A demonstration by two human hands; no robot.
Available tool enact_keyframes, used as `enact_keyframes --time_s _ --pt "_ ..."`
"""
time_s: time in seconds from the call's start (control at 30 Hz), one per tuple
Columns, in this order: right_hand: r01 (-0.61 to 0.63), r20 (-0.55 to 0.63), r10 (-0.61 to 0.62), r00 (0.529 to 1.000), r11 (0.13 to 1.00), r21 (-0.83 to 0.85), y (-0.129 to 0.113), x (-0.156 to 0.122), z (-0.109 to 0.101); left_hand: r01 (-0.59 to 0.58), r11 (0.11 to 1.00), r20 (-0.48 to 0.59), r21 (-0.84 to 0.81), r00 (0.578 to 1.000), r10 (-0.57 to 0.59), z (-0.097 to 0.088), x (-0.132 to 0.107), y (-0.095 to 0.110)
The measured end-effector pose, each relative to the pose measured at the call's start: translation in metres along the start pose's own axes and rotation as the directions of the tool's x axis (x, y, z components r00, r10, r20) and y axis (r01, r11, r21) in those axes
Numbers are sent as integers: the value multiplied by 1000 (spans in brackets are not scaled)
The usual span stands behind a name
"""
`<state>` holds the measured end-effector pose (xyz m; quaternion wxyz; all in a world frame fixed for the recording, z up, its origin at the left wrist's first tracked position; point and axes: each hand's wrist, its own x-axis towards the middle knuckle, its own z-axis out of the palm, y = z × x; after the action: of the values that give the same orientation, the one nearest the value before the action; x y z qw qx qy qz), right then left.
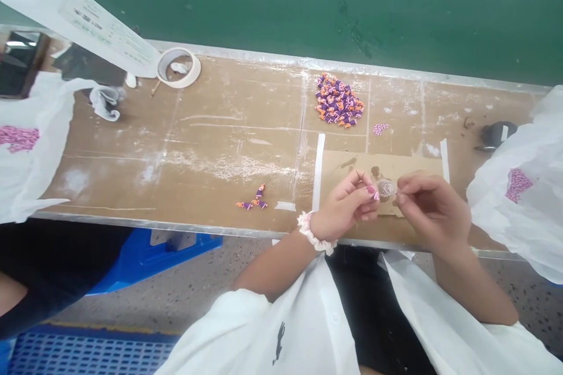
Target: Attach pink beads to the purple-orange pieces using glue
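Note:
My left hand [352, 200], with a white scrunchie at its wrist, is closed in a pinch on a small pink-and-purple piece [375, 194]. Fingertips of my right hand [431, 208] are pressed together just to the right; what they hold is too small to make out. Between the hands a small clear round dish [386, 188] sits on a taped-down tan board [387, 161]. Beyond them lies a heap of tiny purple-and-orange figurines [338, 101], with a little cluster of pink bits [380, 129] beside it. Several loose figurines [259, 204] lie left of my left hand.
White plastic bags with pink bits stand at right [505, 222] and left [39, 170]. A tape roll [193, 73], a white bottle [101, 29] and a phone [20, 64] are at the back left. Another person's dark-clothed leg [65, 269] shows at lower left.

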<state>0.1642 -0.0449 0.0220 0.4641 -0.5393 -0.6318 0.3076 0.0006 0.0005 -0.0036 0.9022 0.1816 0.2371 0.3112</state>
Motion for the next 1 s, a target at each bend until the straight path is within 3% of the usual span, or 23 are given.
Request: enact_keyframes --time_s 0.13,0.33,0.47,0.63,0.87,1.0 --pt "-5 61 1 998 998 68 -14 -3 8 -11 1000 44 -5 999 12 2 -2 -5" --pt "-15 -15 16 1000 998 53 -20 -3 14 -40 999 76 -26 996 41 2 -1 -9" --pt "-24 -5 24 1000 1000 20 -21 -3 14 -43 999 90 -24 995 45 3 -1 -9" --pt "-4 17 4 1000 999 -46 -24 -3 11 -100 991 95 85 991 91 3 -1 -10" --pt "-31 22 33 999 997 -74 -28 -4 10 -302 919 248 252 938 240 1 -3 -9" --pt "-28 22 30 999 995 -98 -29 -3 10 -305 897 240 320 942 234 3 -4 -8"
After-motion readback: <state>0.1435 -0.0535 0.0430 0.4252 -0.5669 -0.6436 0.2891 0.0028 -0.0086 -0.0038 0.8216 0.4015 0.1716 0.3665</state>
